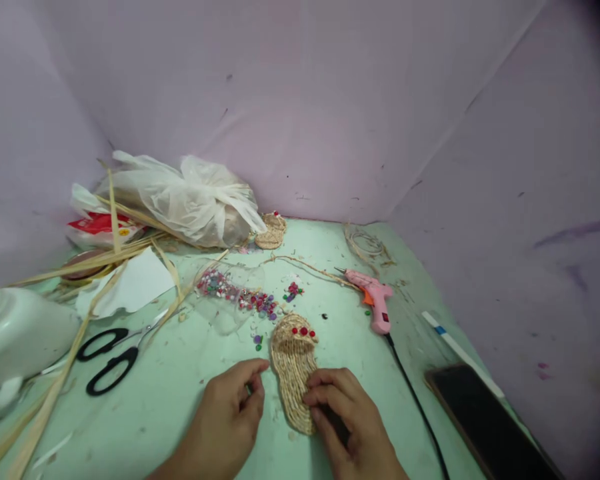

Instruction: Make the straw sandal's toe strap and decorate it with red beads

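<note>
A small woven straw slipper (294, 363) lies on the green table, with red beads on its front strap. My right hand (350, 417) rests on the slipper's heel end, fingers curled against its edge. My left hand (235, 407) lies just left of the slipper, fingers pinched together; whether anything is in them is too small to make out. A clear plastic bag of coloured beads (233, 297) lies open just beyond the slipper, with loose beads spilled beside it.
A pink glue gun (375, 300) with a black cord lies to the right. Black scissors (111, 357) lie to the left, near straw strips, white paper and a white vessel (15, 333). A tied plastic bag (190, 200) and a second woven slipper (271, 230) sit at the back. A dark phone (485, 420) lies at the right edge.
</note>
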`<state>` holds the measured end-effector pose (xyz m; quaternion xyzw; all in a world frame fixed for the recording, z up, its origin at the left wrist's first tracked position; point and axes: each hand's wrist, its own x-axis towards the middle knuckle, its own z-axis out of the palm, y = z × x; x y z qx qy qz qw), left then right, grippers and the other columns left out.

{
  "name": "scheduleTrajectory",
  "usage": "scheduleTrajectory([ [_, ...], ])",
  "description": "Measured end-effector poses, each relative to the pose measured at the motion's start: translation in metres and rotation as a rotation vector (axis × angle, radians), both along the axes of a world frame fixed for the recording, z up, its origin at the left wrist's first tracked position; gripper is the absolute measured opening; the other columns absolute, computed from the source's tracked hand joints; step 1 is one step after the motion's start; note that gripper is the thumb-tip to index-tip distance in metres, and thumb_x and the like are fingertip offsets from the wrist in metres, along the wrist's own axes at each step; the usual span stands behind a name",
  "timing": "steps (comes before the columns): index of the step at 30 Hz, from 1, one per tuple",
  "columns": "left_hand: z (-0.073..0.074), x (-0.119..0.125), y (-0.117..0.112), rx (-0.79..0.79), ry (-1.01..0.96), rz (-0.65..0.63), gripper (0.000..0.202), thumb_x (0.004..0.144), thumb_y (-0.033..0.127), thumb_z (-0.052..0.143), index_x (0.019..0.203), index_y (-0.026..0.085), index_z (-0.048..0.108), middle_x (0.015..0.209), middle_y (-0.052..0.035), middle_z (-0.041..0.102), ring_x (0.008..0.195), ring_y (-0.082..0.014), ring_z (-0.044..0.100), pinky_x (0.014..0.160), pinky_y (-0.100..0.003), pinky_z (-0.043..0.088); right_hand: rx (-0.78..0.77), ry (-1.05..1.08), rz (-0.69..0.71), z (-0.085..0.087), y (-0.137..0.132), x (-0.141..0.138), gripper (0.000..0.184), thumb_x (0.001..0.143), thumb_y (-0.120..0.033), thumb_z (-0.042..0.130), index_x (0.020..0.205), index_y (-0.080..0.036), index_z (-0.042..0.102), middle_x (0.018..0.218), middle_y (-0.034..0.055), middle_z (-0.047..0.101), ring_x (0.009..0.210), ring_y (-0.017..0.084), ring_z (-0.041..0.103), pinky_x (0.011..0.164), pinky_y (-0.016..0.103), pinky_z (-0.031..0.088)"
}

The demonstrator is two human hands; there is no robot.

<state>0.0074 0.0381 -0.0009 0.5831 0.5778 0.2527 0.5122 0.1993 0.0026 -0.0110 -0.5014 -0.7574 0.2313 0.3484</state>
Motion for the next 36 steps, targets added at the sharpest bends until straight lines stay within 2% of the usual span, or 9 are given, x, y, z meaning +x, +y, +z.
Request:
scheduleTrajectory([
  [4, 0.001, 0.002, 0.003, -0.105, -0.097, 0.034, 0.046, 0.075, 0.029, 0.045, 0.119, 0.016, 0.052, 0.067, 0.0029, 0.05, 0.042, -0.0076, 0.038, 0.042, -0.021, 0.033, -0.01, -0.02, 0.012, 0.002, 0.002, 0.001, 0.021, 0.077, -0.005, 0.048, 0.086, -0.022, 0.055, 0.089, 0.0066, 0.058, 0.084, 0.019, 0.057, 0.07, 0.032, 0.05],
  [8, 0.005, 0.004, 0.01, -0.097, -0.074, 0.005, 0.05, 0.074, 0.027, 0.044, 0.122, 0.014, 0.052, 0.062, 0.0044, 0.047, 0.043, -0.0078, 0.035, 0.042, -0.021, 0.03, 0.029, -0.038, 0.036, -0.002, 0.004, 0.002, 0.023, 0.075, -0.003, 0.048, 0.087, -0.021, 0.055, 0.089, 0.0063, 0.058, 0.084, 0.019, 0.057, 0.07, 0.03, 0.05],
  [13, 0.012, 0.005, 0.017, -0.074, 0.063, -0.097, 0.051, 0.074, 0.021, 0.043, 0.123, 0.013, 0.052, 0.058, 0.0055, 0.044, 0.047, -0.0092, 0.035, 0.046, -0.021, 0.029, 0.021, -0.01, 0.022, -0.008, 0.003, 0.001, 0.024, 0.076, -0.002, 0.046, 0.088, -0.022, 0.053, 0.089, 0.0051, 0.057, 0.083, 0.018, 0.055, 0.069, 0.031, 0.047],
  [18, 0.009, 0.004, 0.02, -0.029, 0.084, -0.153, 0.048, 0.074, 0.019, 0.042, 0.121, 0.014, 0.053, 0.056, 0.0062, 0.042, 0.048, -0.0098, 0.036, 0.046, -0.022, 0.028, 0.034, 0.023, -0.041, -0.014, 0.0, -0.005, 0.024, 0.077, -0.003, 0.043, 0.086, -0.023, 0.052, 0.088, 0.0047, 0.057, 0.082, 0.019, 0.054, 0.07, 0.031, 0.044],
  [23, 0.002, 0.002, 0.02, -0.038, 0.011, -0.112, 0.044, 0.073, 0.019, 0.044, 0.116, 0.013, 0.053, 0.054, 0.0075, 0.04, 0.046, -0.0092, 0.035, 0.044, -0.021, 0.028, 0.038, 0.01, -0.063, -0.014, -0.001, -0.007, 0.023, 0.077, -0.002, 0.041, 0.084, -0.022, 0.052, 0.088, 0.0052, 0.057, 0.081, 0.019, 0.054, 0.069, 0.031, 0.044],
  [25, 0.0, 0.002, 0.019, -0.088, -0.054, -0.08, 0.043, 0.073, 0.021, 0.045, 0.115, 0.014, 0.053, 0.055, 0.0077, 0.042, 0.043, -0.0084, 0.037, 0.042, -0.021, 0.028, 0.037, 0.005, -0.059, -0.014, 0.0, -0.006, 0.024, 0.077, -0.002, 0.041, 0.084, -0.022, 0.052, 0.088, 0.0053, 0.057, 0.081, 0.019, 0.054, 0.069, 0.031, 0.044],
  [30, -0.001, 0.001, 0.018, -0.204, -0.218, 0.061, 0.046, 0.071, 0.027, 0.046, 0.116, 0.013, 0.048, 0.059, 0.0081, 0.046, 0.033, -0.0054, 0.037, 0.035, -0.02, 0.027, 0.049, -0.023, -0.009, -0.012, 0.002, -0.002, 0.023, 0.076, -0.002, 0.045, 0.085, -0.022, 0.053, 0.087, 0.0049, 0.058, 0.081, 0.018, 0.055, 0.069, 0.03, 0.046],
  [36, -0.002, 0.0, 0.021, -0.16, -0.143, 0.004, 0.037, 0.073, 0.026, 0.049, 0.108, 0.014, 0.053, 0.059, 0.0077, 0.047, 0.034, -0.0042, 0.034, 0.035, -0.019, 0.027, 0.069, -0.065, -0.017, -0.009, 0.003, 0.002, 0.024, 0.074, -0.001, 0.047, 0.082, -0.022, 0.055, 0.087, 0.0052, 0.06, 0.08, 0.017, 0.058, 0.068, 0.029, 0.048],
])
